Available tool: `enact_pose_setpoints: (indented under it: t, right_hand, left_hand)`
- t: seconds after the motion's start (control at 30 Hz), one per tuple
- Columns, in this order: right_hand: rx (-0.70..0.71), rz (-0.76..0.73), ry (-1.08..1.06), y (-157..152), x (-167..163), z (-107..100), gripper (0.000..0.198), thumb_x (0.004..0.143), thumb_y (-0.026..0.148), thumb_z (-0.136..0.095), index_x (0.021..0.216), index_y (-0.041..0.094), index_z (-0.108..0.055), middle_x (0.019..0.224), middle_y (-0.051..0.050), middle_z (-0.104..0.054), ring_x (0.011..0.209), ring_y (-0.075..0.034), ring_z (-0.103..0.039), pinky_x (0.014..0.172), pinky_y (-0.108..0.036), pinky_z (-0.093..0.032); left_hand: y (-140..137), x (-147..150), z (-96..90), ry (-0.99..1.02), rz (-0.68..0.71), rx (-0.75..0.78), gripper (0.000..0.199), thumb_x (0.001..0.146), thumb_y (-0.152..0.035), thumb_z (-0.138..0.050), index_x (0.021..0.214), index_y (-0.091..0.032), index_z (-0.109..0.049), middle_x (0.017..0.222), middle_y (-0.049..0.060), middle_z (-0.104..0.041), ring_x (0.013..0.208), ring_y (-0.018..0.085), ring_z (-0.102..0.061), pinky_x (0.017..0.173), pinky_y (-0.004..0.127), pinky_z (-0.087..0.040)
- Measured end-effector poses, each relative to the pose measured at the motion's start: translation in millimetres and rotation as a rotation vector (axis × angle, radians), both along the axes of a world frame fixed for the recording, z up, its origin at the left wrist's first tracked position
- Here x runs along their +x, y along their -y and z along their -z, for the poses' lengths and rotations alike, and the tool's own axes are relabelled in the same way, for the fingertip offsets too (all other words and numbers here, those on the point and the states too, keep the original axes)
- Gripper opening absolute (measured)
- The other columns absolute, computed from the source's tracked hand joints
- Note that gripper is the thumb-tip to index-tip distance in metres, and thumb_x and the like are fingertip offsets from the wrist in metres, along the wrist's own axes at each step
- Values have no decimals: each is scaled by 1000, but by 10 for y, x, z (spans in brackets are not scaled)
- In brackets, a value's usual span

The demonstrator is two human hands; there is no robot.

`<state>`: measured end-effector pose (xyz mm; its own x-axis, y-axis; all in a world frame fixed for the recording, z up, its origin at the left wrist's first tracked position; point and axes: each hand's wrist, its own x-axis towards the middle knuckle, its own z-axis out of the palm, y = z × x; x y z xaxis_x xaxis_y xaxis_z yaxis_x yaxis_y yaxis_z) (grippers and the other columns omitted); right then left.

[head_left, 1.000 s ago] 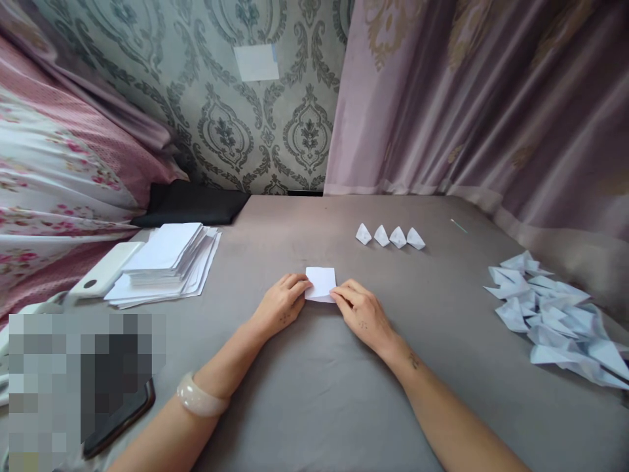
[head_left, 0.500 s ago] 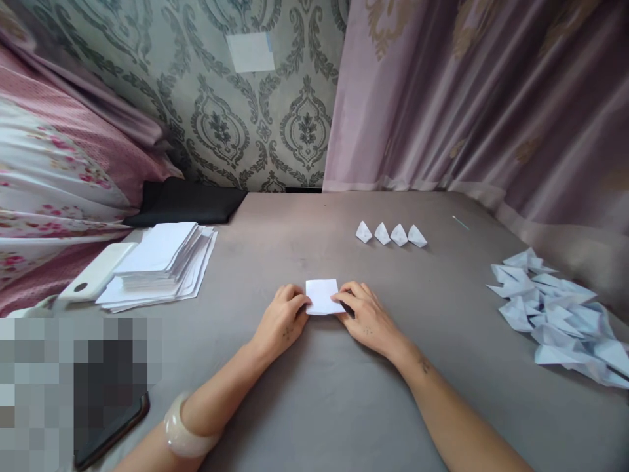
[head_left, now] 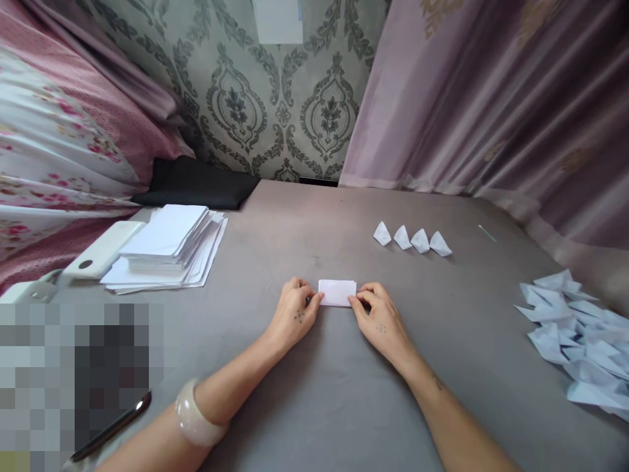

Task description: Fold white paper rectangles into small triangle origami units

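A small folded sheet of white paper [head_left: 337, 293] lies flat between my hands at the middle of the table, shaped as a low, wide rectangle. My left hand [head_left: 295, 307] pinches its left edge between thumb and fingers. At the lower right corner, the thumb and fingers of my right hand [head_left: 378, 318] grip the same paper. Beyond it, to the right, stands a short row of small folded white paper pieces [head_left: 420, 241]. A white bangle [head_left: 197, 414] circles my left forearm.
A stack of white paper [head_left: 164, 233] sits at the left, beside a white flat device [head_left: 104, 249] and a black cloth-like item [head_left: 196, 183]. Folded paper shapes [head_left: 580, 341] are heaped at the far right. A thin stick [head_left: 487, 233] lies near the curtain [head_left: 432, 118].
The paper between my hands has gone from a nearly square shape to a lower, wider rectangle. My view has shifted, so the surroundings sit differently in the picture.
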<state>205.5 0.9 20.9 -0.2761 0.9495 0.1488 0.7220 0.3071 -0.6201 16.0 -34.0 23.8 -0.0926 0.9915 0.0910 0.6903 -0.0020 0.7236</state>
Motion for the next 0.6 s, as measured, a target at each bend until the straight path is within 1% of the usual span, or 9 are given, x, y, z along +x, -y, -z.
enact_pose_setpoints:
  t: [0.13, 0.23, 0.4, 0.6]
  right_hand:
    - [14, 42, 19, -13, -30, 26, 26, 85, 36, -51, 70, 19, -62, 96, -7, -57, 84, -19, -59, 78, -33, -46]
    - [27, 58, 39, -19, -40, 40, 26, 85, 37, -52, 67, 19, -59, 95, -6, -58, 82, -18, -60, 75, -32, -46]
    - [42, 61, 48, -25, -42, 50, 27, 85, 39, -53, 67, 20, -60, 94, -6, -57, 81, -19, -59, 73, -33, -45]
    - [-3, 50, 43, -26, -39, 19, 27, 85, 39, -54, 68, 19, -60, 96, -6, -57, 73, -16, -57, 71, -32, -45]
  left_hand:
    - [-23, 24, 60, -54, -29, 47, 25, 87, -29, -53, 69, -15, -62, 83, 8, -56, 85, 21, -54, 81, 37, -44]
    - [-30, 35, 75, -62, -61, 50, 23, 86, -29, -54, 67, -16, -60, 84, 7, -57, 84, 21, -55, 80, 38, -45]
    - [-25, 33, 87, -65, -66, 45, 21, 85, -28, -55, 68, -17, -58, 85, 7, -56, 84, 21, -54, 78, 38, -47]
    - [-16, 29, 79, -65, -50, 15, 21, 87, -28, -53, 69, -16, -57, 89, 8, -55, 87, 22, -52, 80, 39, -46]
